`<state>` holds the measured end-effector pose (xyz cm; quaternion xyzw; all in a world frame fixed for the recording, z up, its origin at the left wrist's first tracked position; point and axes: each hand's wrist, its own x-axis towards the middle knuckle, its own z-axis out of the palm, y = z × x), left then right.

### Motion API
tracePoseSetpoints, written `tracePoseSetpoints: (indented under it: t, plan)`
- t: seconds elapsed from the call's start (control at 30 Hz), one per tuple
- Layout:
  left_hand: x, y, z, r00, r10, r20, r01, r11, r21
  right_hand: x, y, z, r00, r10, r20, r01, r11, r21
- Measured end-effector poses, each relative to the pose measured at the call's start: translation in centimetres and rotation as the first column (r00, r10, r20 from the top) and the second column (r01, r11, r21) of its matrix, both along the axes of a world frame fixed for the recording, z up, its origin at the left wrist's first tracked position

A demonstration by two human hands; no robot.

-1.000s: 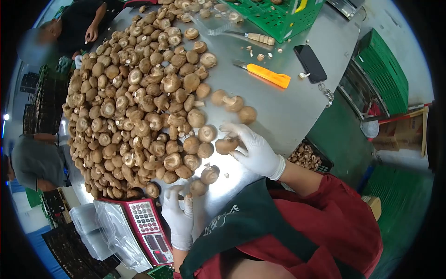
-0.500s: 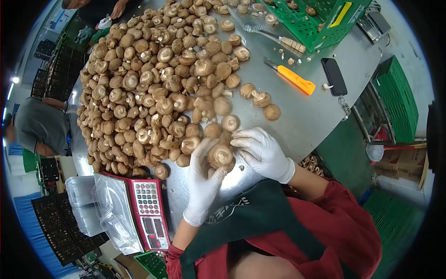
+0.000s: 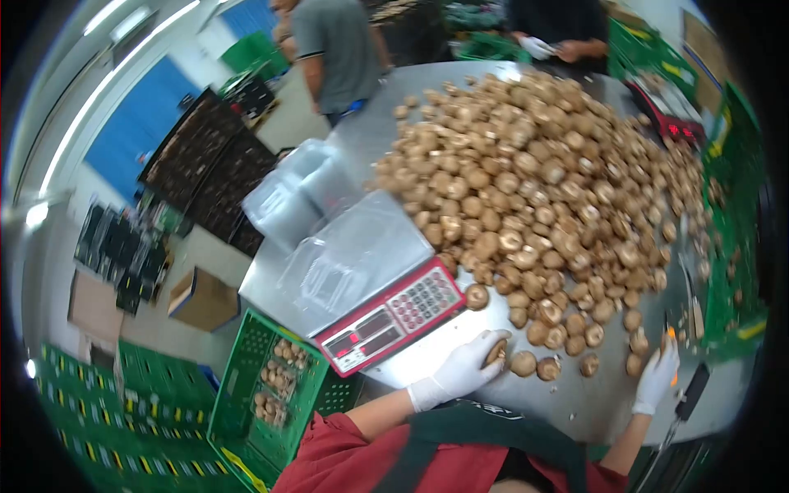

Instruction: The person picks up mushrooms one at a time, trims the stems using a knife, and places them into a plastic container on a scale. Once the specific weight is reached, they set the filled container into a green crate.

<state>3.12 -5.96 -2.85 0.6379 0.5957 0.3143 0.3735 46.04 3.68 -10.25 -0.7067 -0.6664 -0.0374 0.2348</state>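
My left hand [image 3: 464, 372], in a white glove, holds a brown shiitake mushroom [image 3: 496, 352] near the table's front edge. At the right, my gloved right hand [image 3: 657, 376] is closed on an orange-handled knife [image 3: 675, 380], mostly covered by the fingers. A few loose mushrooms [image 3: 548, 368] lie between my hands. Behind them rises a big heap of shiitake mushrooms [image 3: 526, 181]. Left of my left hand stands a red scale [image 3: 394, 316] with clear plastic trays [image 3: 329, 275] on it.
A phone [image 3: 695, 390] and a wooden-handled tool [image 3: 697, 316] lie near my right hand. Green crates flank the table, one on the right [image 3: 744, 271] and one holding packed mushrooms [image 3: 234, 411] at lower left. Two people stand beyond the heap.
The view has swung left. My hands have moved apart: the right has gone from beside the mushroom to the orange knife and closed on it, while the left still has a mushroom.
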Motion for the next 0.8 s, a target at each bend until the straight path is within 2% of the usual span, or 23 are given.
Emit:
tracePoseSetpoints:
  t: [0.03, 0.07, 0.13, 0.2, 0.23, 0.27, 0.3, 0.33, 0.37, 0.4, 0.43, 0.47, 0.5, 0.53, 0.57, 0.6, 0.63, 0.67, 0.73, 0.8]
  plan:
    - [-0.3, -0.5, -1.1, 1.0, 0.015, 0.025, -0.016, 0.999, 0.052, 1.6, 0.8, -1.6, 0.999, -0.043, 0.033, 0.045, 0.996, -0.079]
    - [-0.6, -1.1, -1.2, 1.0, 0.018, -0.002, -0.018, 0.995, 0.101, 3.8, 1.8, -4.0, 0.983, -0.059, 0.171, 0.076, 0.993, -0.093]
    - [-1.0, -2.0, -1.8, 0.999, 0.008, 0.054, -0.011, 0.999, 0.048, 4.1, 3.0, -3.6, 0.965, -0.066, 0.252, 0.106, 0.984, -0.145]
    - [-1.4, -2.3, -1.9, 0.997, -0.002, 0.083, -0.002, 0.999, 0.043, 3.0, 3.5, -1.8, 0.943, -0.124, 0.309, 0.159, 0.983, -0.09]
    - [-1.3, -2.6, -2.0, 0.994, -0.038, 0.101, 0.034, 0.999, 0.039, 3.8, 5.3, -2.9, 0.951, -0.062, 0.303, 0.091, 0.992, -0.085]
    - [-1.4, -3.0, -2.4, 0.998, 0.02, 0.06, -0.027, 0.994, 0.108, 5.3, 7.5, -4.6, 0.954, -0.029, 0.299, 0.056, 0.995, -0.083]
    - [-1.5, -3.4, -3.4, 0.999, 0.04, 0.031, -0.045, 0.983, 0.176, 4.3, 5.6, -1.3, 0.953, -0.036, 0.3, 0.064, 0.995, -0.082]
    - [-1.2, -3.3, -4.4, 1.0, 0.016, 0.013, -0.019, 0.97, 0.241, 2.8, 4.8, 1.2, 0.997, -0.032, 0.074, 0.043, 0.987, -0.155]
    - [-1.1, -3.4, -5.9, 0.974, 0.007, 0.225, -0.03, 0.995, 0.098, 2.6, 4.2, 0.9, 0.984, -0.071, 0.166, 0.076, 0.997, -0.024]
    - [-1.3, -3.8, -5.9, 0.925, 0.092, 0.37, -0.033, 0.986, -0.162, -1.4, 3.6, 6.0, 0.981, -0.14, 0.136, 0.176, 0.938, -0.3]
    - [-1.4, -4.0, -6.0, 0.854, 0.242, 0.46, -0.038, 0.912, -0.409, -0.1, 3.5, 4.4, 0.966, -0.097, 0.241, 0.146, 0.97, -0.196]
    - [-1.7, -4.0, -2.8, 0.921, 0.002, 0.391, 0.054, 0.99, -0.133, 0.0, 2.8, 3.9, 0.958, -0.181, 0.222, 0.194, 0.98, -0.037]
    - [-0.7, -3.4, 1.5, 0.906, 0.141, 0.399, -0.022, 0.957, -0.289, 0.2, 3.4, 4.1, 0.929, -0.299, 0.217, 0.346, 0.91, -0.23]
    - [-1.0, -3.7, 0.9, 0.951, 0.082, 0.297, -0.016, 0.976, -0.219, 2.7, 3.7, 0.7, 0.926, -0.335, 0.173, 0.374, 0.873, -0.312]
    - [-1.6, -3.8, -2.4, 0.864, -0.045, 0.502, 0.141, 0.978, -0.155, 4.7, 0.2, -1.1, 0.907, -0.383, 0.173, 0.418, 0.865, -0.278]
    - [-2.0, -3.2, -2.4, 0.946, -0.153, 0.287, 0.201, 0.969, -0.146, 3.6, 1.3, -0.9, 0.924, -0.33, 0.192, 0.362, 0.918, -0.162]
    - [-3.5, -2.8, -4.5, 0.948, -0.123, 0.293, 0.203, 0.943, -0.262, 3.5, 1.2, -1.1, 0.933, -0.287, 0.218, 0.305, 0.951, -0.053]
    - [-2.4, -2.4, -3.7, 0.958, -0.265, 0.107, 0.276, 0.954, -0.113, 3.2, -0.1, -0.9, 0.936, -0.268, 0.229, 0.27, 0.962, 0.023]
    - [-2.3, -2.4, -1.7, 0.942, -0.134, 0.308, 0.251, 0.891, -0.378, 1.3, -4.1, 3.1, 0.946, -0.27, 0.181, 0.256, 0.962, 0.093]
    - [-1.1, -1.4, -1.1, 0.931, -0.209, 0.3, 0.308, 0.889, -0.337, 1.4, -9.7, 6.0, 0.957, -0.282, 0.063, 0.276, 0.957, 0.087]
